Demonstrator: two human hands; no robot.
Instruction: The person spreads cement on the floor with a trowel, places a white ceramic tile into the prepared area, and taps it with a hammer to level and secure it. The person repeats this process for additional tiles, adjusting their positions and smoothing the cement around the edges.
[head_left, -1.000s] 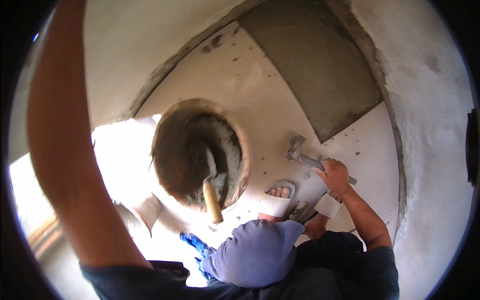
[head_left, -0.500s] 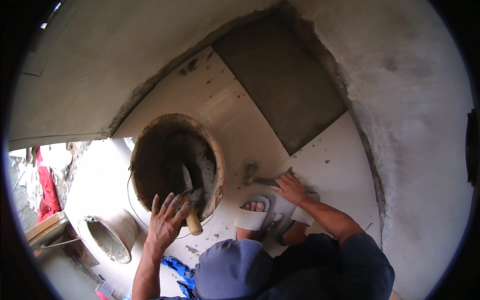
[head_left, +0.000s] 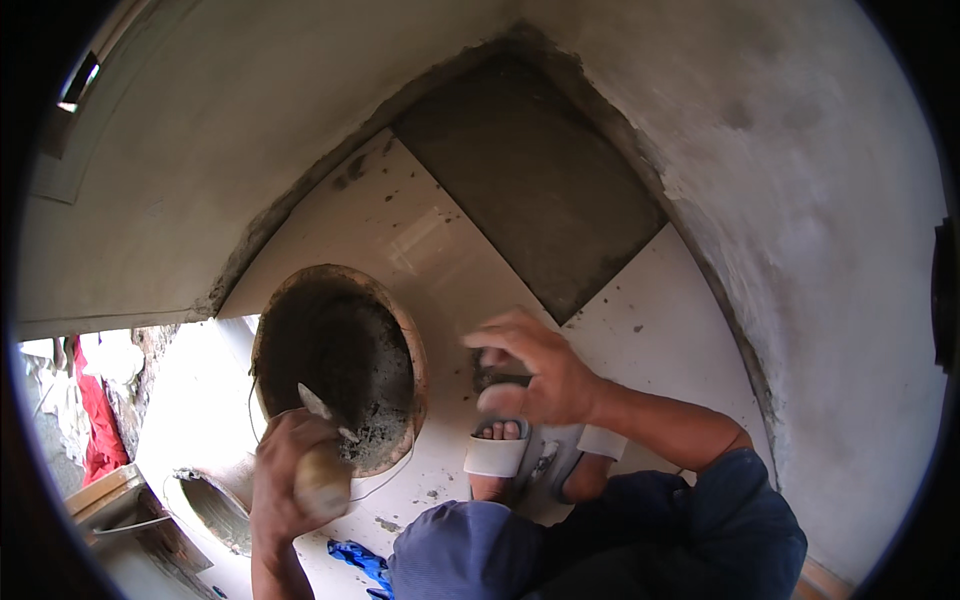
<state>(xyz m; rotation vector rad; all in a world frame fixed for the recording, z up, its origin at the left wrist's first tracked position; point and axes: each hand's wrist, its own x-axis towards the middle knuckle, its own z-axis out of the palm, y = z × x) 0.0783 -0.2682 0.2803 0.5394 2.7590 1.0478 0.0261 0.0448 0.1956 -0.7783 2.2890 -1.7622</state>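
Note:
A trowel is in my left hand (head_left: 280, 465), its wooden handle (head_left: 322, 482) against my curled fingers. The trowel's blade (head_left: 318, 405) points over the near rim of a large bucket (head_left: 418, 400) with grey mortar (head_left: 385, 425) inside. My right hand (head_left: 540, 375), blurred, hovers over the floor tiles beside the bucket, fingers and thumb apart. Something dark (head_left: 500, 374) shows between that thumb and the fingers; I cannot tell whether it is a tool or a smear on the floor.
A dark grey mortar bed (head_left: 540, 190) fills the corner between two walls. White tiles (head_left: 425, 245) with mortar crumbs border it. A smaller bucket (head_left: 215, 510), a blue cloth (head_left: 360, 562) and a wooden-edged box (head_left: 105, 490) lie at the left. My sandalled feet (head_left: 497, 450) stand close by.
My left hand has closed round the trowel and lifted it leftward from the mortar. My right hand has let go of a dark flat tool and risen, moving left. The view has shifted slightly.

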